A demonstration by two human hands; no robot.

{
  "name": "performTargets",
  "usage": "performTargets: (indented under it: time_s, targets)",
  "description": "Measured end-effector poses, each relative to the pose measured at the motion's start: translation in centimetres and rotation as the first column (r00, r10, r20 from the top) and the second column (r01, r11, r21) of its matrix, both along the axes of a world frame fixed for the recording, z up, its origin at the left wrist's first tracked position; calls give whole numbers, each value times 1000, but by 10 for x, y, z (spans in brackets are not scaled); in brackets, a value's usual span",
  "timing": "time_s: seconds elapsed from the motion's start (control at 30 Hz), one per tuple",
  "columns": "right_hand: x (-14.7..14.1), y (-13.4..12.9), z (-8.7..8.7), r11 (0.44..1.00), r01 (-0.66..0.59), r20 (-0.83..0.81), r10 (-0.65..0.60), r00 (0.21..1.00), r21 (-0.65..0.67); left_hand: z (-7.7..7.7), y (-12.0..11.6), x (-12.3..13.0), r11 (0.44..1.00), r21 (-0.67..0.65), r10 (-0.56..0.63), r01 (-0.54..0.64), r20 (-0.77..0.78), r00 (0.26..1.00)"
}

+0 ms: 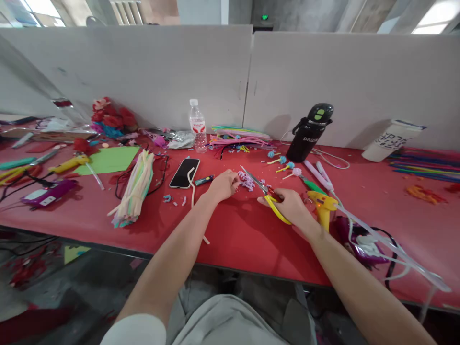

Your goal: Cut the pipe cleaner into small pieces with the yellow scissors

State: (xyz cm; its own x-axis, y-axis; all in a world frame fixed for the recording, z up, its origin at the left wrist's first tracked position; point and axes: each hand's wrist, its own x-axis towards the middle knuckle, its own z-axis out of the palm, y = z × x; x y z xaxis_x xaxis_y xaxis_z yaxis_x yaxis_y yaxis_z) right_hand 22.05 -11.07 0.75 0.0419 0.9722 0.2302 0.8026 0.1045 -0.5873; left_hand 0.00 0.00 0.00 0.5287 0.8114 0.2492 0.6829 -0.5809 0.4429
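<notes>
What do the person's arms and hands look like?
The left hand and right hand wear no gloves. The left arm has a short, whitish sleeve high up. The right arm is bare as far as you can see. No watch shows; rings are too small to tell.

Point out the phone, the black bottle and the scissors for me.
Phone (180, 173): head view, on its dark screen.
Black bottle (301, 145): head view, on its body.
Scissors (274, 209): head view, on the yellow handle.

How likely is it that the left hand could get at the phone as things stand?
Probably yes: the phone lies to the left of the left hand, screen up. Only a small tube lies between, and a pale strip overlaps the phone; neither looks like much of an obstacle.
</notes>
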Motion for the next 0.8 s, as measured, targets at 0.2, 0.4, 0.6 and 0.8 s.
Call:
performTargets:
  time_s: [0.2, 0.4, 0.6, 0.8]
  targets:
    - [0, 0, 1, 1000, 11, 8, -11, 1000, -6, 3, -3, -3, 1000, -27, 18, -15, 121, 993]
    - [0, 1, 0, 1000, 10, 21, -10, 1000, 6, 10, -5, -8, 978, -207, 100, -15, 407, 908]
    - [-1, 0, 1, 1000, 19, 16, -19, 1000, -5, 18, -7, -11, 947, -307, 120, 94, 611, 783]
    - [-1, -2, 2, 1000, 24, 20, -24, 1000, 5, 28, -14, -15, 959, -264, 82, 99, 596, 799]
